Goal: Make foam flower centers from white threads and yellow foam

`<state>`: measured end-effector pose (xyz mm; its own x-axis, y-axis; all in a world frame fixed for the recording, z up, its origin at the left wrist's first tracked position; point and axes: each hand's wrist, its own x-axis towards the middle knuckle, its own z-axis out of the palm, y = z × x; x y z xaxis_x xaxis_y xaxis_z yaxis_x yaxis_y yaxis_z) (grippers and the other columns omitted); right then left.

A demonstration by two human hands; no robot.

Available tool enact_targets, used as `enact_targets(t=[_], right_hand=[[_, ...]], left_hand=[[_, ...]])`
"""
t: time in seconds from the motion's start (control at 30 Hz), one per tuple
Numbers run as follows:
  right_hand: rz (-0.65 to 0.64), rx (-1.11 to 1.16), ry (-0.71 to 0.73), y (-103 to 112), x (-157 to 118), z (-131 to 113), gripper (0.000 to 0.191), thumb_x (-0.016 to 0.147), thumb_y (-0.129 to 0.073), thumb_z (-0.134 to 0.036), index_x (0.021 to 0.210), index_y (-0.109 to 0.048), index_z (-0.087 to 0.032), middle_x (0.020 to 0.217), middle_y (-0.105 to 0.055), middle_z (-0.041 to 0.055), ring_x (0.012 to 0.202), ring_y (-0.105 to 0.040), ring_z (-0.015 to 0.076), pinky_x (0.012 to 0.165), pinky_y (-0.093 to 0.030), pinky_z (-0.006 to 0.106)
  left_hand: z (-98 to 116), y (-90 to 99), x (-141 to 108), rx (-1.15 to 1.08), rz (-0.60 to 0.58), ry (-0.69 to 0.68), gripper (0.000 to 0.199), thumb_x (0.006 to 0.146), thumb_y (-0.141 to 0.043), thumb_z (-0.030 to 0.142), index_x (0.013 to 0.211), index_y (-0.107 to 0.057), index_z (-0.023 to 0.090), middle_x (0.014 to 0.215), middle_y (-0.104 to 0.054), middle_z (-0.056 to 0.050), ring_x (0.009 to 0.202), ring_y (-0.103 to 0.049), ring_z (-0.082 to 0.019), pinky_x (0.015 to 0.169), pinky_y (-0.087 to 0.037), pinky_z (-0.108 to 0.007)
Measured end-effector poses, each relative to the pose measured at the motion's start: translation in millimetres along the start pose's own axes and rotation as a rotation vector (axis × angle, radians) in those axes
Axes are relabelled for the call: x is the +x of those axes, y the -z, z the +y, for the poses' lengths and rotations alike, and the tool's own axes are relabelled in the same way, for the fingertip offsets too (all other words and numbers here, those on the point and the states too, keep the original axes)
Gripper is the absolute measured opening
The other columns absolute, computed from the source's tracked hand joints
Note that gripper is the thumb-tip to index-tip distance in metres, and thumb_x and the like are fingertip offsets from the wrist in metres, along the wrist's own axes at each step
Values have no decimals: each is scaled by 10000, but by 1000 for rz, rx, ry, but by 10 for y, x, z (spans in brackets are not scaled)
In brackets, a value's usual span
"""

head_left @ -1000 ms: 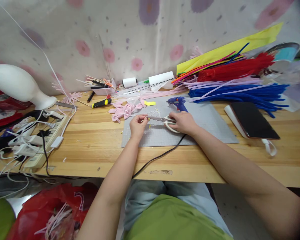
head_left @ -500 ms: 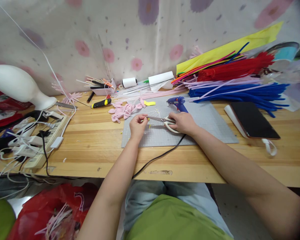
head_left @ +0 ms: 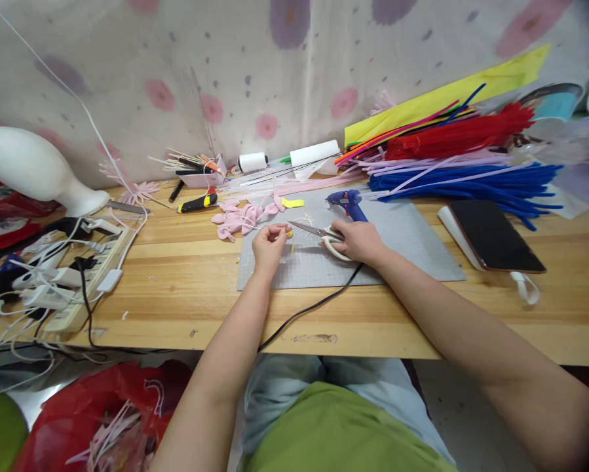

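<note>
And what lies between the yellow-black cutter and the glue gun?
In the head view, pink pieces and a yellow strip lie between the cutter and glue gun.

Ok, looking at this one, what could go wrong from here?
1. The scissors in the right hand point at the left hand, the tip close to its fingertips, so a slip might nick a finger.
2. The glue gun lies just beyond the right hand, which could brush it; whether it is hot cannot be seen.
3. The black cord crosses the table's front edge between the arms and might get snagged.
</note>
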<state>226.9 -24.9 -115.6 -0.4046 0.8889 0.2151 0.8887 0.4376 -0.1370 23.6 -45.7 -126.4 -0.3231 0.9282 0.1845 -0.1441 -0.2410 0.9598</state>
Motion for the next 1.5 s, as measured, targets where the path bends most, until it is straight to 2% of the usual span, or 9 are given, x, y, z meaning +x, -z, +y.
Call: enact_targets(t=[0.17, 0.3, 0.53, 0.6, 0.7, 0.8, 1.37, 1.43, 1.5], right_hand=[[60, 63, -22, 15, -3, 22, 448, 785, -415, -617, 836, -576, -202, 691, -630, 59, 639, -552, 190, 531, -230, 268], [42, 94, 10, 7, -8, 55, 445, 778, -427, -620, 829, -574, -203, 692, -631, 55, 622, -547, 187, 530, -232, 268], [123, 166, 12, 51, -21, 47, 432, 776, -435, -611, 814, -569, -202, 685, -633, 63, 635, -565, 196, 544, -260, 266], [157, 188, -12, 72, -25, 57, 421, 771, -449, -601, 828, -565, -200, 695, -639, 56, 631, -568, 188, 549, -272, 260], [160, 178, -28, 83, -27, 84, 417, 761, -469, -598, 833, -563, -198, 700, -647, 50, 632, -570, 181, 547, -268, 253], [116, 126, -4, 72, -24, 94, 414, 756, -475, -600, 812, -567, -200, 706, -653, 50, 642, -571, 183, 530, -235, 255], [131, 114, -42, 34, -18, 57, 395, 766, -458, -583, 789, -575, -207, 704, -646, 47, 619, -551, 173, 516, -212, 260], [83, 183, -48, 97, -14, 60, 393, 733, -498, -594, 760, -560, -207, 699, -636, 33, 612, -537, 161, 521, -229, 254], [-37, 332, -48, 211, -15, 94, 401, 685, -551, -603, 730, -537, -204, 694, -621, 12, 616, -524, 147, 532, -266, 244]], left_hand=[[33, 4, -4, -52, 0, 88, 265, 607, -716, 328, 653, -541, 135, 870, -653, -80, 794, -663, -172, 674, -541, -308], [57, 26, 23, -103, 36, 167, 236, 588, -704, 295, 648, -535, 141, 891, -652, -69, 809, -650, -162, 630, -519, -263], [90, 52, 65, -158, 55, 285, 174, 596, -619, 237, 694, -501, 156, 761, -627, -14, 479, -471, -27, 414, -344, -162], [118, 52, 65, -183, 57, 308, 157, 618, -583, 215, 696, -454, 170, 655, -572, 22, 420, -394, -15, 372, -259, -151], [169, 52, 63, -194, 34, 364, 165, 649, -550, 203, 691, -391, 187, 500, -377, 88, 349, -237, -6, 347, -119, -148], [196, 47, 58, -135, -11, 412, 157, 675, -540, 233, 683, -389, 188, 466, -236, 105, 333, -168, -8, 354, -67, -150], [115, 28, 40, -78, 56, 294, 173, 691, -553, 312, 646, -457, 175, 467, -225, 93, 358, -162, -18, 363, -86, -167], [114, 23, 32, -73, 69, 270, 191, 687, -572, 325, 642, -462, 176, 461, -219, 95, 359, -160, -19, 362, -90, -169], [119, 16, 18, -57, 74, 254, 189, 687, -583, 333, 655, -487, 174, 453, -217, 98, 360, -160, -20, 362, -96, -171]])
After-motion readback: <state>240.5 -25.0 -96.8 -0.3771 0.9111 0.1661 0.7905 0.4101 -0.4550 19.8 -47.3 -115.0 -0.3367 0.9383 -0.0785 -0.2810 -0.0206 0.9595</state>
